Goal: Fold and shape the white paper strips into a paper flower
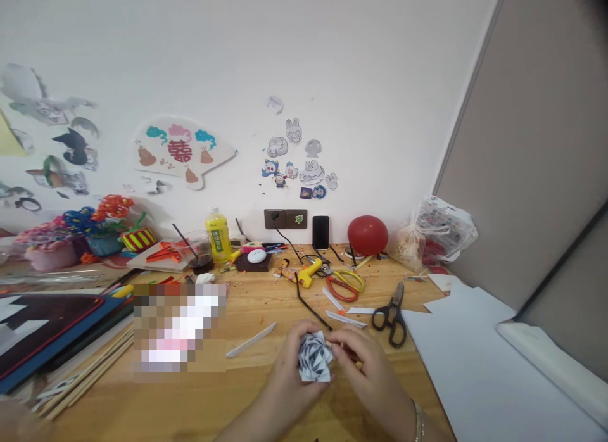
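A folded paper piece point(315, 358), white with dark triangular facets like a flower, is held over the front of the wooden table. My left hand point(291, 366) wraps around its left side and underneath. On its right edge, the closed fingertips of my right hand point(358, 359) pinch at the paper; exactly what lies between them is hidden. Left of my hands lies a folded white paper strip point(251, 339). Beyond them are more paper strips point(346, 318) and a black stick point(308, 306). Black scissors point(393, 315) rest to the right.
Behind stand a yellow glue gun point(310, 274), red-and-yellow-handled scissors point(342, 289), a phone point(321, 232), a red balloon point(367, 235) and a yellow bottle point(218, 236). White paper sheets point(470, 353) cover the right side. Wooden sticks point(90, 372) lie left, near another person's blurred hand point(23, 420).
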Tool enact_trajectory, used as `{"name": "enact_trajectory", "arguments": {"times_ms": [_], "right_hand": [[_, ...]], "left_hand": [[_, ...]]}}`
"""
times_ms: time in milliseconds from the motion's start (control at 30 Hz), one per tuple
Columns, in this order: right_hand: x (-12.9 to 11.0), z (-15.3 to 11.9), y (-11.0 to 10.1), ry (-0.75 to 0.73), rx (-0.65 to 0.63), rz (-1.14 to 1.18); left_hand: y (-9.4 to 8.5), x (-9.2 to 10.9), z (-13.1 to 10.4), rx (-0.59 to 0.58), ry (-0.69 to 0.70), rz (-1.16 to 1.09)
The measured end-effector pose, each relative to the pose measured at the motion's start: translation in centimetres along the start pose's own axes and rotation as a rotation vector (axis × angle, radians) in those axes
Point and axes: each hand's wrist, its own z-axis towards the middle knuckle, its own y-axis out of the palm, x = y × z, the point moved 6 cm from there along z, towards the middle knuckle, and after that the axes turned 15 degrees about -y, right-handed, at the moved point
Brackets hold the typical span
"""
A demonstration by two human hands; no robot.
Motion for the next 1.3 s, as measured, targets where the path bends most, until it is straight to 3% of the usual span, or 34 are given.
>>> {"name": "enact_trajectory", "arguments": {"times_ms": [200,333,567,767,867,1033,1200,1300], "right_hand": [[0.9,-0.2,0.2,0.122,0.038,0.165],[2.1,-0.7,0.1,0.226,0.114,0.223],[1.7,-1.0,0.4,0.221,0.113,0.248],[2.5,-0.7,-0.2,0.301,0.201,0.270],[3.5,-0.8,-0.3,0.355,0.207,0.271],[4.9,-0.8,-1.0,0.337,0.173,0.054],[5.6,-0.6,0.0,0.301,-0.139,-0.312],[5.9,-0.5,0.5,0.285,-0.183,-0.358]], "left_hand": [[0.4,-0.7,-0.1,-0.112,-0.068,0.019],[0.4,-1.2,-0.2,-0.110,-0.076,0.079],[0.4,-1.3,-0.4,-0.102,-0.060,0.114],[1.2,-1.2,-0.6,-0.243,-0.114,-0.042],[1.4,-1.2,-0.3,-0.252,-0.172,-0.149],[0.4,-1.0,0.6,-0.075,-0.236,-0.229],[-0.2,-1.6,1.2,0.004,-0.279,-0.261],[-0.2,-2.4,1.6,-0.017,-0.330,-0.349]]}}
